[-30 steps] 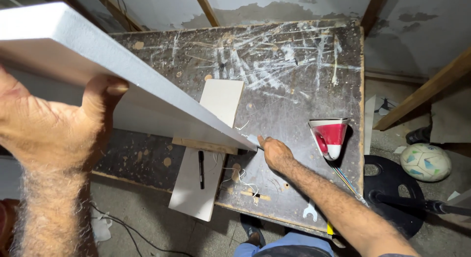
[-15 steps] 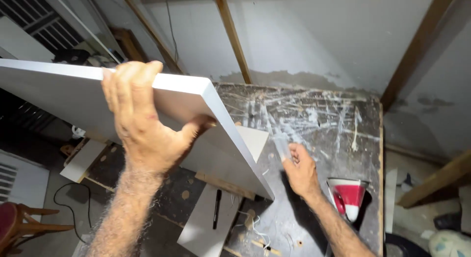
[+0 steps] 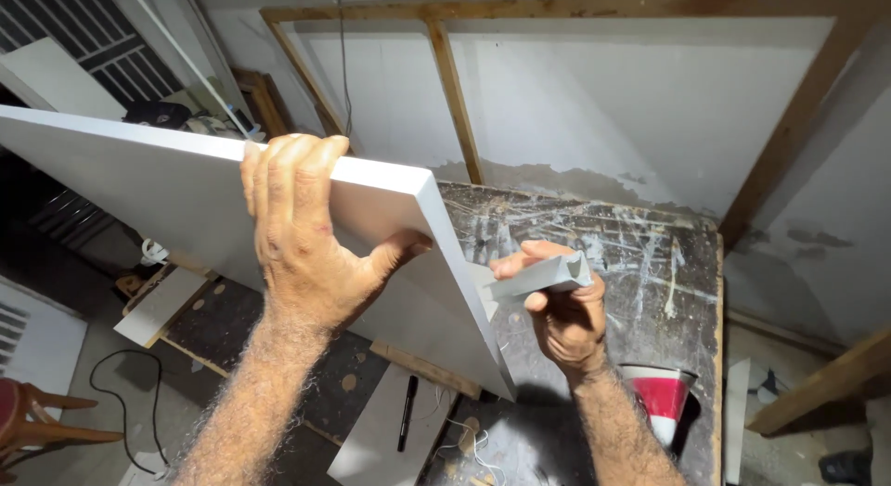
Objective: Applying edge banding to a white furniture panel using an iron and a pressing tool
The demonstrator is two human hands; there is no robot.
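My left hand [image 3: 311, 240] grips the top edge of a large white board [image 3: 167, 198], fingers over the top and thumb under it; the board is tilted and held above the workbench. My right hand [image 3: 561, 314] holds a short pale L-shaped profile piece [image 3: 538, 277] just beside the board's right end edge. The board hides part of the bench behind and below it.
A dark, scratched, paint-smeared workbench [image 3: 631, 254] lies below, with a black pen [image 3: 406, 414], a white panel offcut [image 3: 376, 440] and a red-and-white cup [image 3: 661, 398] on it. Wooden studs and a white wall [image 3: 603, 105] stand behind. A cable [image 3: 111, 384] lies on the floor at left.
The view has lifted toward the wall. My left hand still holds the board, now more upright. My right hand has risen off the bench and now holds the pale profile piece.
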